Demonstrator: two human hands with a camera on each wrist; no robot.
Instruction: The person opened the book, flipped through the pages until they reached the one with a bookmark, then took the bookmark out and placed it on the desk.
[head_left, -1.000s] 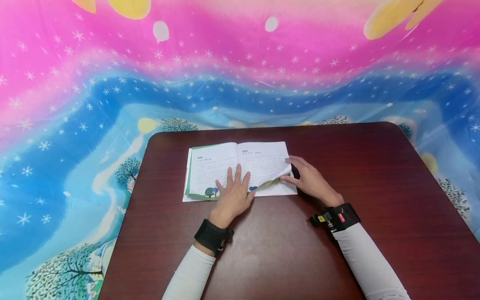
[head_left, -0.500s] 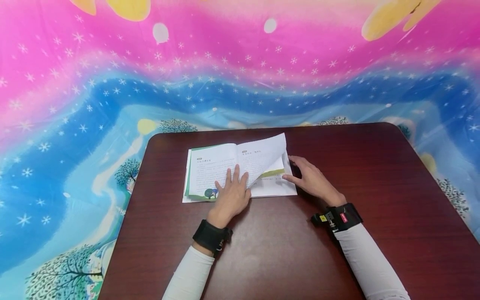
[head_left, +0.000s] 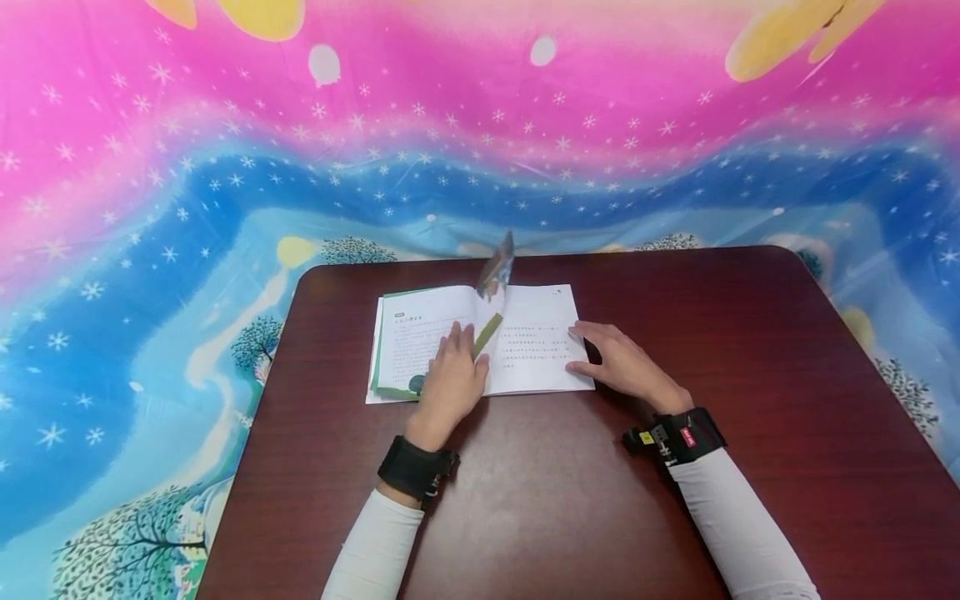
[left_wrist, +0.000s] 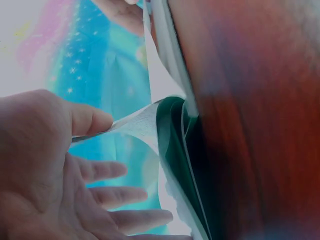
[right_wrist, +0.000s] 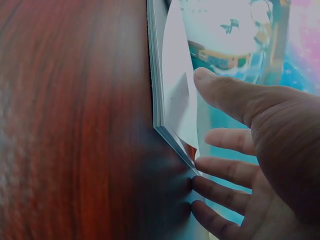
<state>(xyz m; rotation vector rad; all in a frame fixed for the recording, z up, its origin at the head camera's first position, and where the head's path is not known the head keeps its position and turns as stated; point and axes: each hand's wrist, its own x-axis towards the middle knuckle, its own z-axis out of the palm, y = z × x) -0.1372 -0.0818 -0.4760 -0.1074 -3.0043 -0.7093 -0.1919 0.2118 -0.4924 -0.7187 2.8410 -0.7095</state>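
An open book (head_left: 536,375) with printed text lies on the dark red-brown table (head_left: 540,500). One page (head_left: 495,279) stands up from near the spine, curving to the left, with a picture at its top. My left hand (head_left: 450,379) rests over the left page with straight fingers. In the left wrist view, the lifted page (left_wrist: 137,124) runs between the thumb and the spread fingers (left_wrist: 120,195). At the book's right edge, my right hand (head_left: 624,360) lies with relaxed fingers. The right wrist view shows its fingertips (right_wrist: 205,162) right at the page edges (right_wrist: 175,100).
A patterned pink and blue cloth (head_left: 420,133) hangs behind the table and along its left side. Black straps with small cameras (head_left: 678,435) sit on both wrists, above white sleeves (head_left: 738,525).
The right-hand page has swung up and left, off the page beneath, and now stands near the spine. My left hand has shifted slightly left; the right hand has stayed by the edge.
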